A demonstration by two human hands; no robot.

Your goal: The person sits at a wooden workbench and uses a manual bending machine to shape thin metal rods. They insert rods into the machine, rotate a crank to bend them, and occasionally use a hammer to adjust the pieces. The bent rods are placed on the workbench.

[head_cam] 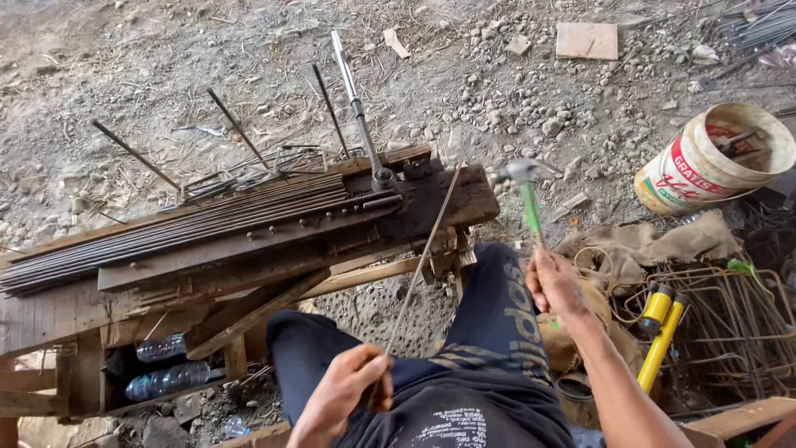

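My left hand (347, 388) grips the near end of a thin steel rod (424, 257) that slants up and away onto the dark end of a wooden bending bench (274, 249). My right hand (554, 284) holds a hammer (526, 187) by its green handle, the metal head raised and blurred just right of the bench's end and the rod's far tip. My legs in dark trousers (489, 332) sit between the two hands.
A bundle of straight rods (174, 228) lies along the bench, with a long lever bar (358, 112) standing at its end. A white bucket (713, 158) lies at right. Bent wire stirrups (730, 315), a yellow tool (659, 332) and sacking crowd the right. Plastic bottles (166, 365) lie under the bench.
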